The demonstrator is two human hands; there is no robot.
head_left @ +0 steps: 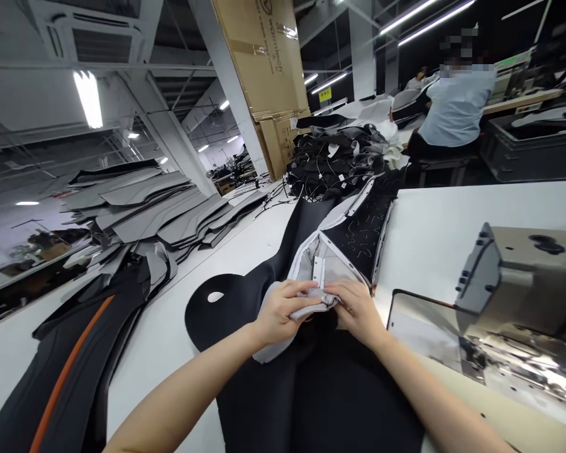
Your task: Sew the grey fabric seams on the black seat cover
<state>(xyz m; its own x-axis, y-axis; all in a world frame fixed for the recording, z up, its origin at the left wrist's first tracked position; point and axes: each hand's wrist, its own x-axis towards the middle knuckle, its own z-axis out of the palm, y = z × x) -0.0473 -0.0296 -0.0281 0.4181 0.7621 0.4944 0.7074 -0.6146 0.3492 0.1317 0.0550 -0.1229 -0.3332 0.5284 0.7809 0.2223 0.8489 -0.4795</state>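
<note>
Both hands pinch the folded edge of a grey fabric lining (304, 267) on a large black padded fabric piece (245, 308). My left hand (280, 309) is closed on the lining from the left, thumb on top. Facing it, my right hand (357, 309) grips the same edge, its fingertips close to the left ones. Between them lies a narrow white strip with dark dots (319, 270). Beyond the hands, a black panel with pale handwriting (361, 236) and white-bound edges stretches away. The undersides of the fingers are hidden by the cloth.
A sewing machine (532, 277) stands close on the right. Grey panels (141, 201) are stacked at left, above black pieces with an orange stripe (70, 365). A dark heap of parts (334, 157) and a tall cardboard box (268, 63) stand behind. A person (460, 107) sits at back right.
</note>
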